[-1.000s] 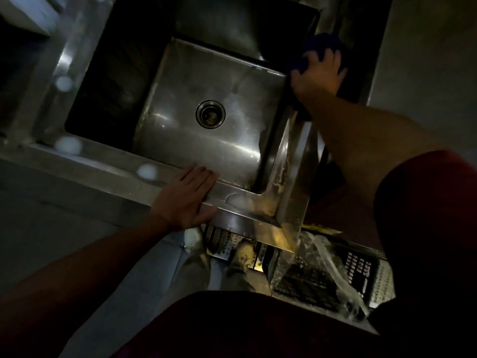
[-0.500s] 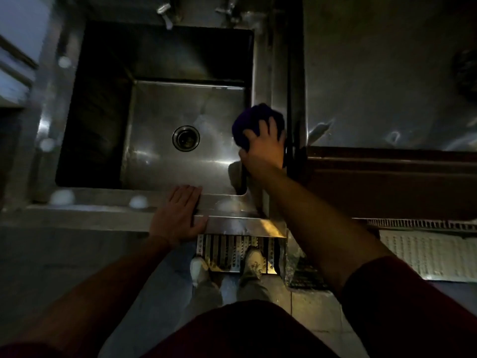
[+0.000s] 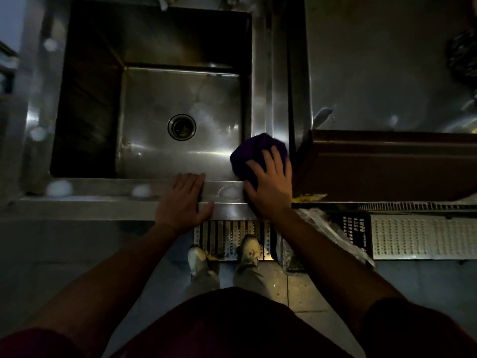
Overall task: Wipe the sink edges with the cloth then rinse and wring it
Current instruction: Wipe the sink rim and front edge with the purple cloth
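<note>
A deep steel sink [image 3: 263,86] with a round drain [image 3: 181,127] fills the upper left of the view. A dark purple cloth [image 3: 255,151] lies bunched on the sink's front right corner. My right hand [image 3: 271,187] presses down on it with spread fingers, part of the cloth hidden under the palm. My left hand [image 3: 184,200] rests flat on the sink's front edge, just left of the right hand, holding nothing.
A steel counter [image 3: 382,63] lies to the right of the sink, with a brown ledge [image 3: 387,166] below it. Tap handles [image 3: 162,2] show at the top. Perforated floor grates [image 3: 423,236] and my shoes [image 3: 249,248] are below. Water drops blur the lens at left.
My right hand has drawn the cloth along the sink's right edge toward me, down to the front right corner. The left hand has stayed on the front edge.
</note>
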`<state>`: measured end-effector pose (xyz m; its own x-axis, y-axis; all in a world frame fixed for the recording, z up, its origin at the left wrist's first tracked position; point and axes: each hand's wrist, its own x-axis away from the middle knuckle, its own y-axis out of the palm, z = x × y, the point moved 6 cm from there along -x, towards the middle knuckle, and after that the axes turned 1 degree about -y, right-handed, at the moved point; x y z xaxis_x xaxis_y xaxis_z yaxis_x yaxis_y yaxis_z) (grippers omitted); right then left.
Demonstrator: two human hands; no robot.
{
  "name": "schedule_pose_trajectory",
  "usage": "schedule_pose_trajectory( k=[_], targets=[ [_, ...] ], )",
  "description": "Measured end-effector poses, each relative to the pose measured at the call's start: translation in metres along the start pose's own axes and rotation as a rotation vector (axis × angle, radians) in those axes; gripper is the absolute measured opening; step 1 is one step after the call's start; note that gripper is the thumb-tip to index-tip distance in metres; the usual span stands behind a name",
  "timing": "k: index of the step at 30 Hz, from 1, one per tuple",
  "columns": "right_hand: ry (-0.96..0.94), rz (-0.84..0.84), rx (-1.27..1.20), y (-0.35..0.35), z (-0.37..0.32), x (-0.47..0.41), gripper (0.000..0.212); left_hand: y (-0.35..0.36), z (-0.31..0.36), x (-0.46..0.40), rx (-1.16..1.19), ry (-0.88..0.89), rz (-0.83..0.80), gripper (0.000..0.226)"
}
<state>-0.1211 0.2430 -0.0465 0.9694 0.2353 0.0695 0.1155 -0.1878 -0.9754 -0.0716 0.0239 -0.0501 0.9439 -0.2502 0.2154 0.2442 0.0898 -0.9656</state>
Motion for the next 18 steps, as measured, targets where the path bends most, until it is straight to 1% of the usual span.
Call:
schedule_pose_trajectory(
  k=[3,8,12,15,18],
  targets=[
    [0.012,-0.007,0.031,-0.002,0.009,-0.044,0.057,0.0,0.001,0.0,0.002,-0.002,0.008,0.075],
    [0.096,-0.038,-0.009,-0.009,0.008,-0.122,0.058,0.001,0.001,0.0,0.006,0.008,0.033,0.076],
    [0.076,-0.075,-0.04,-0.018,0.016,-0.18,0.056,-0.002,0.0,-0.001,0.017,-0.006,0.055,0.074],
    [0.066,-0.077,-0.036,-0.022,0.024,-0.195,0.056,-0.001,0.001,-0.002,0.016,-0.001,0.05,0.075],
    [0.076,-0.064,-0.031,-0.023,0.017,-0.181,0.056,0.002,0.0,-0.001,0.023,-0.008,0.013,0.077]
  ],
)
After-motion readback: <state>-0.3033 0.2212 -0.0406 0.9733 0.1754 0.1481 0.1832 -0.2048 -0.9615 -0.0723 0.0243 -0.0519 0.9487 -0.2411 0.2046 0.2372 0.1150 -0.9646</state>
